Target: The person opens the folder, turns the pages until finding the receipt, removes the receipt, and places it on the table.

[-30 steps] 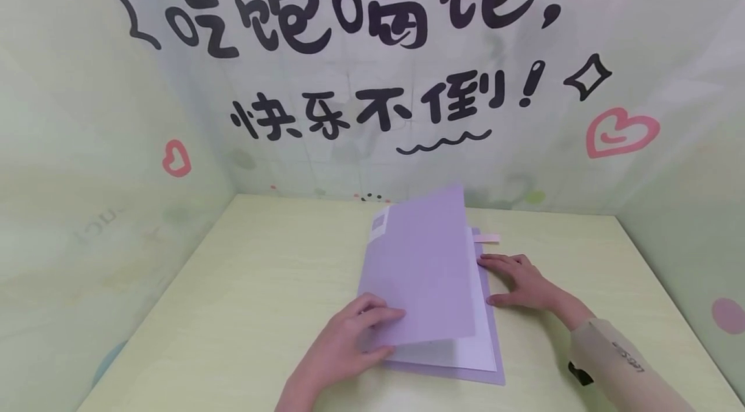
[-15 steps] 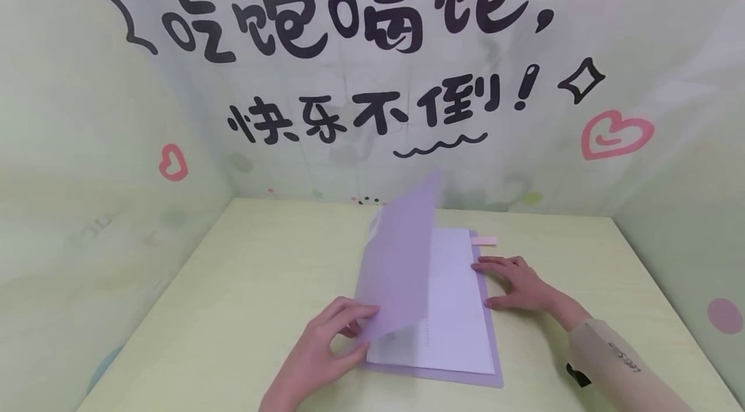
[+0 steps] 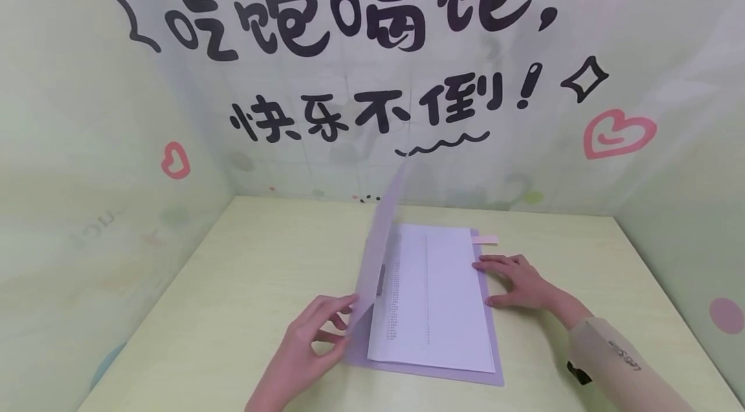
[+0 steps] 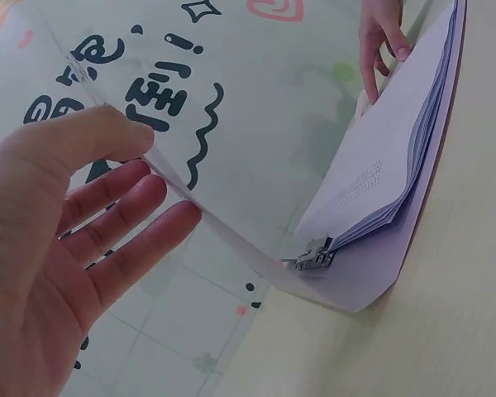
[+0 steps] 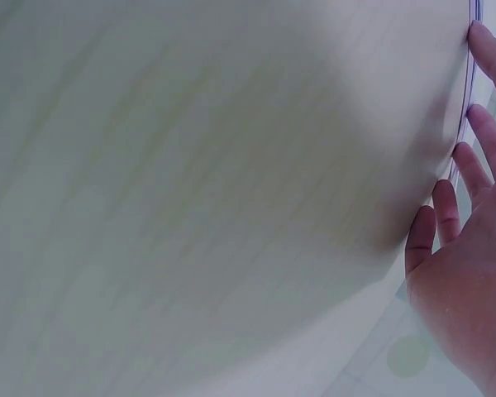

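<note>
Pale table (image 3: 250, 270), purple folder (image 3: 359, 346) — tilted cover (image 3: 380, 231) within left grip (image 3: 305, 341)

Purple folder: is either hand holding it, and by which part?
The left hand pinches the raised front cover of the folder by the near edge. The right hand grips nothing; it only touches the folder along its right edge.

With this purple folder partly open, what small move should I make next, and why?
Probably lower the cover leftward with your left hand, which pinches its edge: it stands raised, not flat, while your right hand rests at the right edge of the folder.
</note>
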The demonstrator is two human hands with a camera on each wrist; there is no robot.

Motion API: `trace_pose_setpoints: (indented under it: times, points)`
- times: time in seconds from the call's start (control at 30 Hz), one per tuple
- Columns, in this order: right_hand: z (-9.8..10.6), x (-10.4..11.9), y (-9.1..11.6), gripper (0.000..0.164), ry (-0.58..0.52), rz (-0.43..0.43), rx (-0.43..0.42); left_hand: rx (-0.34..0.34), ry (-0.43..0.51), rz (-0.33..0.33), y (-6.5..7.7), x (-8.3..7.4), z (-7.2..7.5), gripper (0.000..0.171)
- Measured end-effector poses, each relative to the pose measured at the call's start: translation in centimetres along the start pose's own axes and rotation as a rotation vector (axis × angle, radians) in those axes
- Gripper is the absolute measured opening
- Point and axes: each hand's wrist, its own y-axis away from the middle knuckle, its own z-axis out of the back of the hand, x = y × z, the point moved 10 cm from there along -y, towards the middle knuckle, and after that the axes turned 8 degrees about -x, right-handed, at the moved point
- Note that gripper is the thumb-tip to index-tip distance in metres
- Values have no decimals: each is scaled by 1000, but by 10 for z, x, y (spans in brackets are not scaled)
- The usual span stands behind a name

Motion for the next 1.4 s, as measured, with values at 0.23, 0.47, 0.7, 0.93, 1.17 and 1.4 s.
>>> trace_pose_setpoints:
  times: [0.23,0.47,0.7,0.93,1.17,1.4]
  points:
    - [1,1,0,69,7,6,4,-55,-19,17,5,6,14,70]
    - [0,0,0,70,6,11,1,-164,14,10,6,5,31,65]
    - [1,3,2,69,1,29,-14,-258,41,10,2,-3,54,56]
    - [1,5,1,70,2,30,-5,-341,149,-4,1,-9,84,59]
    - [0,2,1,70,3,21,-4,-440,245,68,3,-6,112,70]
    - [0,2,1,70,0,29,-8,-485,285,71,5,-4,129,67]
